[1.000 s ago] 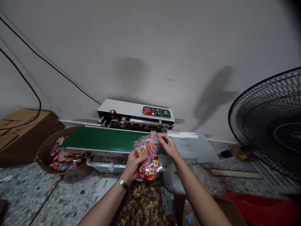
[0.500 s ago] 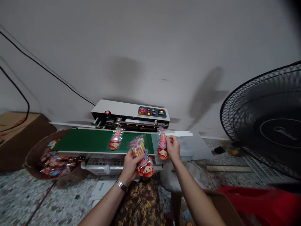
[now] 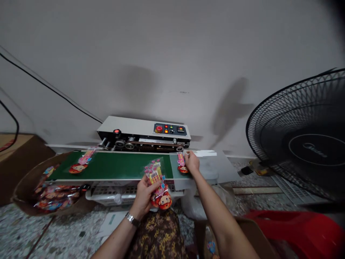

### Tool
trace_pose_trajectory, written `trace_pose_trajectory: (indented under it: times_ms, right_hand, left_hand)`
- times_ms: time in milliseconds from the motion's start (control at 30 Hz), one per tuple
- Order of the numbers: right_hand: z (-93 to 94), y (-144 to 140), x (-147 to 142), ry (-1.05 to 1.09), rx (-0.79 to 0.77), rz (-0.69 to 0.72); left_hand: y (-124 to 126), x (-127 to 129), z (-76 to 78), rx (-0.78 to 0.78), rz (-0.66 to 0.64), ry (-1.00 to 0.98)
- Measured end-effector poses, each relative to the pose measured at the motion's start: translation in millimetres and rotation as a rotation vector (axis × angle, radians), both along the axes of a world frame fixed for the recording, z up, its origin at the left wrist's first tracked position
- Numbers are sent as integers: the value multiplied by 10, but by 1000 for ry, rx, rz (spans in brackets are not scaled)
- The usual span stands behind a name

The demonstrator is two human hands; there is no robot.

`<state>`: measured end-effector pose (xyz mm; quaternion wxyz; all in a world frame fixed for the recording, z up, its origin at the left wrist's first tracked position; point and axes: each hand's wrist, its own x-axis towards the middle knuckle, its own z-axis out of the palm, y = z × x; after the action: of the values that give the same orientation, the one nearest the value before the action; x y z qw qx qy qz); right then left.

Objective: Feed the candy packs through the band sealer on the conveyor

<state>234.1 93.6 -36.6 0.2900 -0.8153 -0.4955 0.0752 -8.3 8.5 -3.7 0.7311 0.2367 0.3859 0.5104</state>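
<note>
My left hand (image 3: 144, 196) is closed round a stack of clear plastic packets (image 3: 162, 196), each printed with a red-haired cartoon face at its lower end. At the feed end of the sealing machine (image 3: 145, 131), my right hand (image 3: 192, 162) pinches the upper part of a single packet (image 3: 182, 166), its top edge close to the sealing band. Behind the green conveyor belt (image 3: 121, 165) the machine's panel shows lit buttons and a red knob. Another packet (image 3: 81, 162) lies tilted near the belt's left end.
A brown box (image 3: 24, 194) full of packets stands below the belt's left end. Under the belt is a white basket (image 3: 102, 196). A large black fan (image 3: 304, 144) stands at the right, above a red plastic stool (image 3: 296, 226). A carton (image 3: 29, 158) sits far left.
The packet on the belt has travelled left to its far end and turned aslant. My right hand has moved its packet slightly up toward the sealing band. My left hand still holds the stack.
</note>
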Motion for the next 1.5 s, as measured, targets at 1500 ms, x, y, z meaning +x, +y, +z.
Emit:
trace_pose_trajectory:
  times_ms: [1500]
  right_hand:
    - [-104,-309,129,377,246,16]
  left_hand:
    - [-49,-65,36,19,-113,30]
